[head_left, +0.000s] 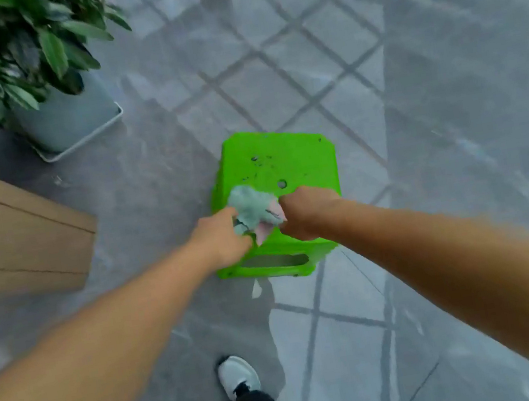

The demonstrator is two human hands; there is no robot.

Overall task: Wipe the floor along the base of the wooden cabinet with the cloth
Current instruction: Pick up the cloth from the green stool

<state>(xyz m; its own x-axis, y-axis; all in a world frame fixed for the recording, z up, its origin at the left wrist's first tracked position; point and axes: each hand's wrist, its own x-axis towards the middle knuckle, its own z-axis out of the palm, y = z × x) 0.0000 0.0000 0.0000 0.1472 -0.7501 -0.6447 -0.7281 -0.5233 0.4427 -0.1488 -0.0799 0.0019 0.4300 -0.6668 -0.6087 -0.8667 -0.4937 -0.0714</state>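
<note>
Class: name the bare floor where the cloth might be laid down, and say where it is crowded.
Bare floor lies between the wooden cabinet and the green stool, and widely right of the stool. Crowded: the stool top, where left hand and right hand grip the cloth, and by the potted plant.

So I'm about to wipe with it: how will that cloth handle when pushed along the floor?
The cloth looks soft and floppy, bunched between the left hand and right hand. Probably light; it will likely crumple rather than slide flat.

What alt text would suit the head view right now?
Both hands, left hand and right hand, hold a crumpled cloth above a green stool on grey floor; wooden cabinet and potted plant at left.
</note>
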